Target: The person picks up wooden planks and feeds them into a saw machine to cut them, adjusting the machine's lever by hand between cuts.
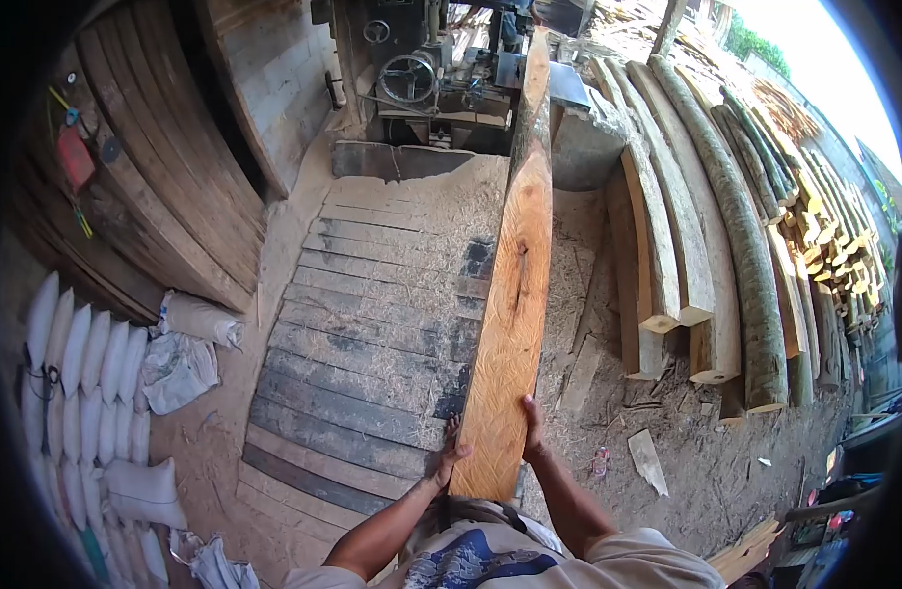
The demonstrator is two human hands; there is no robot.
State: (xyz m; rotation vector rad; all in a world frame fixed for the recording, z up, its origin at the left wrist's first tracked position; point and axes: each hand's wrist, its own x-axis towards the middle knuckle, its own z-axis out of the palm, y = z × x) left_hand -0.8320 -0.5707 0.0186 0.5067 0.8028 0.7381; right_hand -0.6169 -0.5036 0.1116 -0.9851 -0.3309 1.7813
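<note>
A long sawn timber [516, 285] with an orange-brown face stretches from my waist to the machine at the top of the head view. Bark shows along part of its far edge, and a dark knot and crack mark its middle. My left hand [453, 456] grips the near end from the left side. On the opposite side, slightly farther forward, my right hand [532, 424] has its fingers against the edge, with some of them hidden beneath the wood. The near end is close against my body.
A sawing machine with a handwheel [407, 79] and a metal table [569, 86] stands ahead. Logs and squared beams [667, 226] are stacked on the right. Filled white sacks [88, 363] line the left. Sawdust covers the slatted floor [343, 324]; a wood scrap [647, 461] lies right.
</note>
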